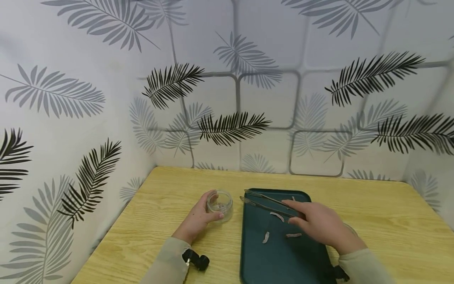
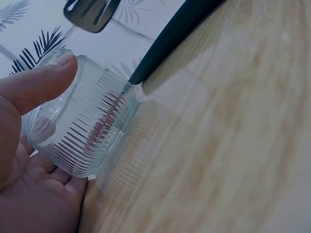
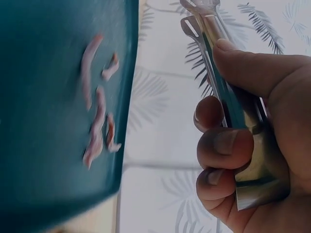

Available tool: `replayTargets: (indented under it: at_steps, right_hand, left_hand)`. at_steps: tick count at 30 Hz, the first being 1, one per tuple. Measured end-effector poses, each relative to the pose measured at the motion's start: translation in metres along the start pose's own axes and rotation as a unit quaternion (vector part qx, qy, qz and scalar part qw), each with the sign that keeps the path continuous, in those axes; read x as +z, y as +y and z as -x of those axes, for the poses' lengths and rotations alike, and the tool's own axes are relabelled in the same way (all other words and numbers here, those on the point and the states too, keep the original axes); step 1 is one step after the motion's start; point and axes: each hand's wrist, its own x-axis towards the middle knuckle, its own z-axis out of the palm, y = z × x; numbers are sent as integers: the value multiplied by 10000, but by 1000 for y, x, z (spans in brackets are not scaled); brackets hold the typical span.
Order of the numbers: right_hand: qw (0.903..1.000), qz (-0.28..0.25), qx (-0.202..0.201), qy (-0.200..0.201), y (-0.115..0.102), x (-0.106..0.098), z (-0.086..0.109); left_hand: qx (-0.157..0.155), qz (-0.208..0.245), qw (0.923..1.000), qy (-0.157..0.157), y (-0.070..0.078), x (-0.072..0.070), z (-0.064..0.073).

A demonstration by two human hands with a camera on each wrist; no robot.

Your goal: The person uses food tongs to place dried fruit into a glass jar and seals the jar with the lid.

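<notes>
A small clear glass jar (image 1: 227,215) stands upright on the table, left of the tray. My left hand (image 1: 196,219) grips it, thumb on the near side and fingers round the back. Through its ribbed wall in the left wrist view, a reddish-brown bit (image 2: 102,126) shows low inside. Metal tongs (image 1: 256,203) are held in my right hand (image 1: 320,223) over the tray's far part, slotted tips pointing left toward the jar. Their arms stand apart with nothing between the tips. Several pale pink, worm-like strips (image 3: 95,131) lie scattered on the dark green tray (image 1: 262,264).
The light wood table (image 1: 170,189) meets a leaf-patterned wall (image 1: 262,150) at the back. Part of a clear round rim (image 1: 350,228) shows behind my right wrist, mostly hidden. The tray has a raised edge facing the jar.
</notes>
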Motion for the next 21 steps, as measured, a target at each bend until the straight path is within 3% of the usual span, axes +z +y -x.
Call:
replayTargets:
  at_steps: [13, 21]
  right_hand:
    - [9981, -77, 566, -210, 62, -12, 33]
    - [9924, -440, 1046, -468, 94, -19, 48]
  left_hand:
    - [-46, -35, 10000, 15, -2, -2, 0]
    - [-26, -35, 10000, 5, -1, -1, 0]
